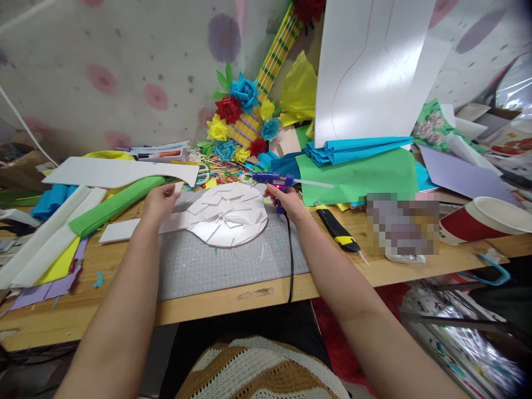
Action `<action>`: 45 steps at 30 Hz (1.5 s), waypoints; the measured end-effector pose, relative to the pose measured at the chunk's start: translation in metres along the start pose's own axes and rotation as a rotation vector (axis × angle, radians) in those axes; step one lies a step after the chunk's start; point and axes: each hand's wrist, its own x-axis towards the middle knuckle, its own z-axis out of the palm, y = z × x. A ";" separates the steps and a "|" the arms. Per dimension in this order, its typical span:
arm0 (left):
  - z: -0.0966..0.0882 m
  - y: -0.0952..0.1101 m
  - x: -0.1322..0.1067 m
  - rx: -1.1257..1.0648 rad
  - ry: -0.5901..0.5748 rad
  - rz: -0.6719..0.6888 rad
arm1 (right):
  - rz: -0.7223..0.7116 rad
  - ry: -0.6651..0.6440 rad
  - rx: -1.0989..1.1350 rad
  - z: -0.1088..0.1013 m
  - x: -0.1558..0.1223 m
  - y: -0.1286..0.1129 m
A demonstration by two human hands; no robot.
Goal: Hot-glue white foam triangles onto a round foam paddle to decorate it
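Note:
My right hand is closed around a blue glue gun, its nozzle pointing left over a round white foam piece covered in overlapping white scraps. This piece lies on a grey cutting mat. My left hand sits at the piece's left side, fingers pinched on a small white scrap. The gun's black cord runs down off the table edge.
A yellow-black utility knife lies right of the mat. A red paper cup lies at far right. Green paper, blue rolls, white foam strips and a flower-covered paper guitar crowd the back.

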 end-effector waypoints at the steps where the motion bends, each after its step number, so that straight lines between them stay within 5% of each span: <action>1: 0.003 0.007 -0.009 -0.212 0.015 -0.084 | 0.005 -0.046 0.001 0.000 -0.003 -0.002; 4: 0.015 0.027 -0.039 -0.786 -0.158 -0.342 | 0.019 -0.201 -0.029 0.003 -0.011 -0.010; 7: 0.028 0.041 -0.062 -0.982 -0.357 -0.495 | 0.012 -0.312 -0.074 0.008 -0.019 -0.016; 22: 0.030 0.050 -0.083 -1.057 -0.517 -0.589 | 0.026 -0.360 -0.263 0.035 -0.030 -0.018; 31: 0.033 0.044 -0.084 -1.023 -0.560 -0.538 | 0.001 -0.399 -0.318 0.032 -0.030 -0.017; 45: 0.035 0.043 -0.085 -0.991 -0.705 -0.467 | 0.036 -0.255 -0.254 0.025 -0.025 -0.017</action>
